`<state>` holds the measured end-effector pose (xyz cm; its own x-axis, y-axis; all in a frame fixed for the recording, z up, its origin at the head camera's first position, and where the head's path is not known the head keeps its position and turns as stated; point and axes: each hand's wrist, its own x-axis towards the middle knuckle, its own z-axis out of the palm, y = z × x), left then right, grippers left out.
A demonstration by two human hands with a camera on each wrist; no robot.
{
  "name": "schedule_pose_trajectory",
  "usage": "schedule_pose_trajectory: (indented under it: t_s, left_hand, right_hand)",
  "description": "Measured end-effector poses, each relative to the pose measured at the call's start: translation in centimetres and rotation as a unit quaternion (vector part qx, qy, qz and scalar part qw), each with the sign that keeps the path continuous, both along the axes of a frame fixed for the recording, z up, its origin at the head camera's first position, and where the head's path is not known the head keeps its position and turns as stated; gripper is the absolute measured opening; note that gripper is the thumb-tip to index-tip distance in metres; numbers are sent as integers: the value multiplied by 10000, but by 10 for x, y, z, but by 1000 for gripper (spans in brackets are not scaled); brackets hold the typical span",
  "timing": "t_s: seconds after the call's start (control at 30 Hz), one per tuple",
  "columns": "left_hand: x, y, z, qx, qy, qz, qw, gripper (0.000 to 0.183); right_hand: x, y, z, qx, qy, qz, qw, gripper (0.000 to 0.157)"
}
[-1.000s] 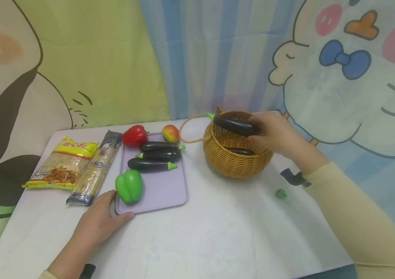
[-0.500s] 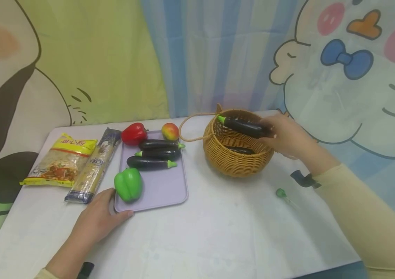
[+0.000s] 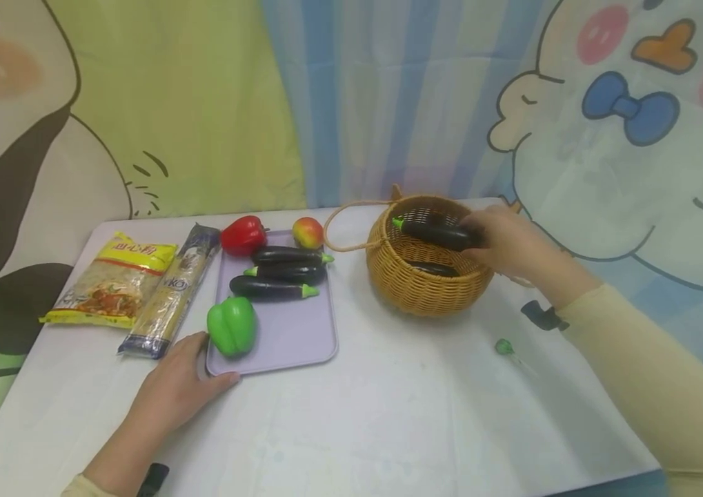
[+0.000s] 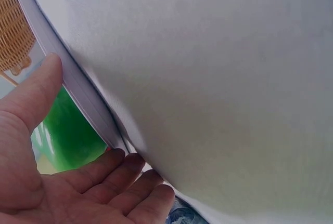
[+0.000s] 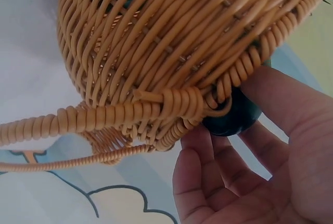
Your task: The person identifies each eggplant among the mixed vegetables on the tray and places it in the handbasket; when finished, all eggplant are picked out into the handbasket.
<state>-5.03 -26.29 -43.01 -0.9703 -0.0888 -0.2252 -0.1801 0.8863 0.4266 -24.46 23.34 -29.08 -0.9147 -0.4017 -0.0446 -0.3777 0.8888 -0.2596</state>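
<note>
My right hand [image 3: 503, 238] grips the blunt end of a dark eggplant [image 3: 432, 233], its green stem pointing left, inside the mouth of the wicker basket [image 3: 426, 297]. A second eggplant [image 3: 433, 268] lies inside the basket. In the right wrist view, the held eggplant's end [image 5: 233, 115] shows between thumb and fingers beside the woven rim. My left hand [image 3: 174, 386] rests at the near left corner of the lilac tray [image 3: 301, 338], thumb and fingers spread along its edge. On the tray lie three eggplants [image 3: 273, 288] and a green bell pepper [image 3: 231, 326].
A red bell pepper [image 3: 243, 235] and a red-yellow fruit [image 3: 308, 233] sit at the tray's far side. Left of it lie a noodle packet [image 3: 171, 290] and a yellow food bag [image 3: 115, 279]. A small green-headed item [image 3: 503, 346] lies right of the basket. Its handle [image 3: 341, 246] hangs leftward.
My right hand has shifted slightly right and lowered the eggplant from above the basket's rim into its mouth. The left hand stays at the tray corner.
</note>
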Motion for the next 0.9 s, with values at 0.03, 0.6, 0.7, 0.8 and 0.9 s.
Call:
schedule_pose_trajectory:
  t_s: [0.03, 0.6, 0.7, 0.8, 0.9]
  left_hand:
    - [0, 0, 0, 3, -11, 8, 10000, 111]
    - [-1, 2, 0, -6, -72, 87, 9999, 110]
    - [-1, 2, 0, -20, -73, 94, 9999, 111]
    - [-1, 2, 0, -16, -44, 99, 9999, 109]
    - [-1, 3, 0, 22, 32, 66, 10000, 107]
  right_hand:
    - [-1, -1, -1, 4, -15, 25, 10000, 43]
    - [-14, -20, -9, 730, -58, 137, 9972, 47]
    - [-17, -22, -11, 842, -81, 212, 9962, 47]
    - [-20, -25, -12, 951, -142, 315, 9949, 48]
    - [-22, -27, -13, 1078, -259, 356, 9932, 49]
